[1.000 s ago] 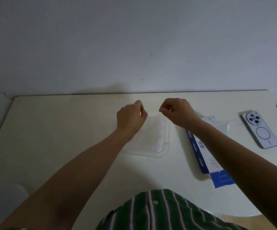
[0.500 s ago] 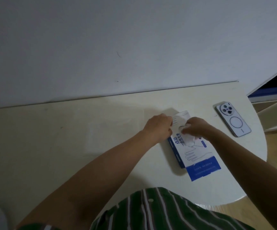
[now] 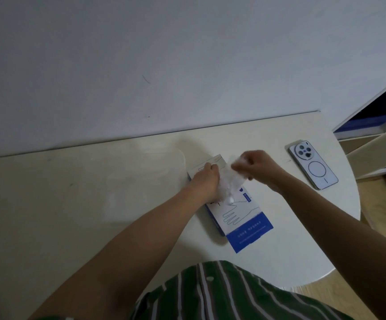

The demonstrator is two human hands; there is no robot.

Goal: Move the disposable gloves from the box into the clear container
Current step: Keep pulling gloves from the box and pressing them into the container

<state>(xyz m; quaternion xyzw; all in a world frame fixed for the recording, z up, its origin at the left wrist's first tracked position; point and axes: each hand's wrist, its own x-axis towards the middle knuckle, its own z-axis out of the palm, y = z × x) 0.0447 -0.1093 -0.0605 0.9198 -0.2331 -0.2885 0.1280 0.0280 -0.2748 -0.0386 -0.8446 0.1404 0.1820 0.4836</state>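
Pulling gloves (image 3: 230, 181) up from box (image 3: 238, 211), higher than a moment ago.
Right hand (image 3: 256, 166) fingers pinching the gloves; left hand (image 3: 207, 181) pressing one box; one phone (image 3: 313, 163) on table (image 3: 71, 204).

Far end of the glove box (image 3: 238, 218) hidden under the left hand (image 3: 207, 181) and a blurred wad of gloves (image 3: 231, 181), clear container (image 3: 145, 179) barely discernible, shelf unit (image 3: 376, 135) cropped at right edge, box print illegible
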